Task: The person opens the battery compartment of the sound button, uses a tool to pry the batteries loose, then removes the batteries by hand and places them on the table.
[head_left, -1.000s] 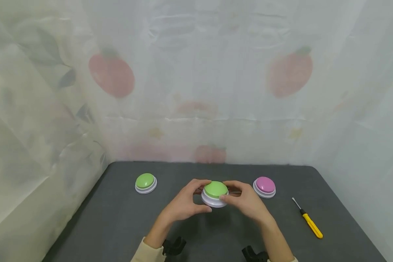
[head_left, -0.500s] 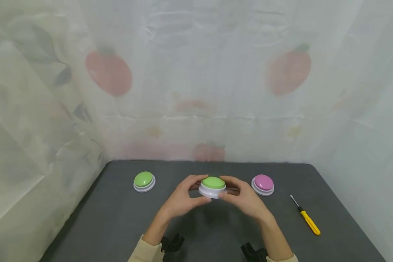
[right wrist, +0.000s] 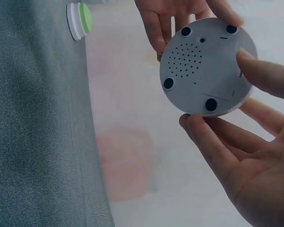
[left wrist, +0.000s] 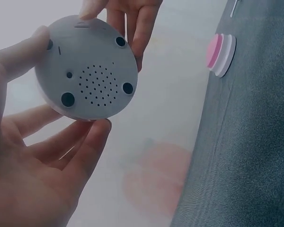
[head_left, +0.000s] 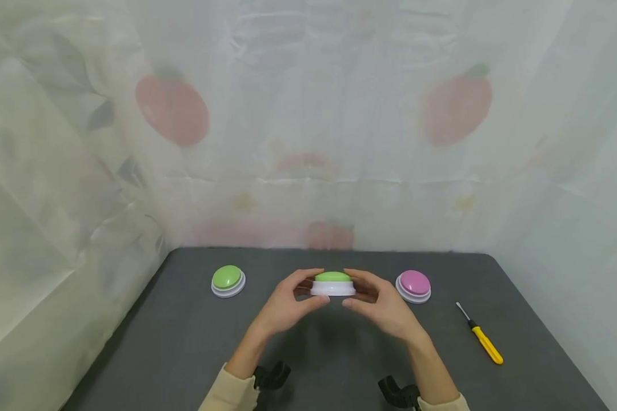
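Observation:
Between both hands, above the table, a push-button buzzer [head_left: 332, 287] with a green dome and white base is held up. Its dome faces away and up, so the head view sees it almost side-on. My left hand [head_left: 283, 305] grips its left edge, thumb on the underside, fingers around the rim. On the opposite edge my right hand [head_left: 383, 302] grips it in the same way. Both wrist views show the white underside [left wrist: 92, 71] with a speaker grille of small holes, dark round feet and a small screw hole.
On the dark grey table [head_left: 185, 342] stand another green buzzer [head_left: 228, 279] at the back left and a pink buzzer [head_left: 413, 285] at the back right. A yellow-handled screwdriver [head_left: 485, 342] lies at the right. Printed curtains [head_left: 308, 114] hang behind and at the sides.
Both hands have raised the green buzzer a little and tilted its dome away, so its white base faces the head view more. The other buzzers and the screwdriver have stayed put.

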Demonstrator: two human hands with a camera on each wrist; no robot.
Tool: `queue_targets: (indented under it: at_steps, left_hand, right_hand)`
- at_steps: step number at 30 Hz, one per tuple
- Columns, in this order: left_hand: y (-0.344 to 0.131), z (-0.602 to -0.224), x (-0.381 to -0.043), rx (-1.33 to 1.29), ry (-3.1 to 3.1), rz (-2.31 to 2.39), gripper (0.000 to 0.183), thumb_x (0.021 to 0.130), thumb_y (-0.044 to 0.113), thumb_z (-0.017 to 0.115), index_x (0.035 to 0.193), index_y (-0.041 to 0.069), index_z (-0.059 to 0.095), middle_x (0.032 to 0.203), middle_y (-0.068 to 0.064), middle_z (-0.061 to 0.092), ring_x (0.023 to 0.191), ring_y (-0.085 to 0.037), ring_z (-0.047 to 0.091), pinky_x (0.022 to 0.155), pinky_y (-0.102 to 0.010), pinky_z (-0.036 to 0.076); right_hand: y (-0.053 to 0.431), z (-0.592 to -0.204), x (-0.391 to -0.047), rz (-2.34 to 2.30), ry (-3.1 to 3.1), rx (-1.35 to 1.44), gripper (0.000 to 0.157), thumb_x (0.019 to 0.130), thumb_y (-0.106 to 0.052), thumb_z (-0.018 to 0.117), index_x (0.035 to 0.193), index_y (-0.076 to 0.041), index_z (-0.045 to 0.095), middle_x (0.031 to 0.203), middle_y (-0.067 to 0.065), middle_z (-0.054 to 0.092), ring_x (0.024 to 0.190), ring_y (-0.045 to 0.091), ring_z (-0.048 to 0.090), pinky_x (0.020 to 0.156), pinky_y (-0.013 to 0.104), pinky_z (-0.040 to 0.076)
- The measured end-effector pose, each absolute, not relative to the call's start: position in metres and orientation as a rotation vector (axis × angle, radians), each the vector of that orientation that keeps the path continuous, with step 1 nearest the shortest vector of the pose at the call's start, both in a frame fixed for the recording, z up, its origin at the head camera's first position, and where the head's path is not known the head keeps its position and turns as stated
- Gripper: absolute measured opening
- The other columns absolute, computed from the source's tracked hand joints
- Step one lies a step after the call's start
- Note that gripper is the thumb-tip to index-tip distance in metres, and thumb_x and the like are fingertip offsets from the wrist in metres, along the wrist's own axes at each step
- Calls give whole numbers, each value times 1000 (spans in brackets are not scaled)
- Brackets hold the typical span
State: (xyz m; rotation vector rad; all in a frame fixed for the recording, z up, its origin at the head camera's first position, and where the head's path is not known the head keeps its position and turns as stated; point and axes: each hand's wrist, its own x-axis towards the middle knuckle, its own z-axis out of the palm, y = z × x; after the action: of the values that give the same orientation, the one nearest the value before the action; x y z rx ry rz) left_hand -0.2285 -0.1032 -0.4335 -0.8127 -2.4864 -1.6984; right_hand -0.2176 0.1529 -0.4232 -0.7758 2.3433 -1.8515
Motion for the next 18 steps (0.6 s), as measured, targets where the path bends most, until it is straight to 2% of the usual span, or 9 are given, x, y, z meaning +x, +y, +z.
queue_targets:
  at_steps: [6, 11, 18]
  left_hand:
    - [-101, -434, -229, -804, -2496, -1722, 50, 97, 26, 71, 143, 12, 57, 127, -6, 63, 113, -22, 61, 98, -45, 49]
    - [-100, -434, -228, -781, -2495, -1755, 44, 99, 26, 69, 140, 12, 59, 122, -6, 65, 109, -24, 62, 94, -38, 51]
    - [-100, -432, -229, -752, -2495, -1773, 38, 100, 28, 67, 133, 10, 64, 114, -5, 68, 100, -27, 66, 84, -33, 54]
  right_hand:
    - [153, -426, -217, -1878, 2392, -750, 54, 93, -15, 76, 142, -9, 57, 134, 16, 62, 119, 31, 64, 93, 31, 53]
    - [152, -425, -216, -1890, 2414, -757, 52, 92, -13, 77, 140, -6, 59, 131, 14, 64, 117, 29, 64, 93, 31, 53]
    - [148, -423, -216, -1887, 2485, -760, 48, 91, -16, 78, 136, -9, 62, 125, 9, 67, 115, 26, 65, 90, 30, 54]
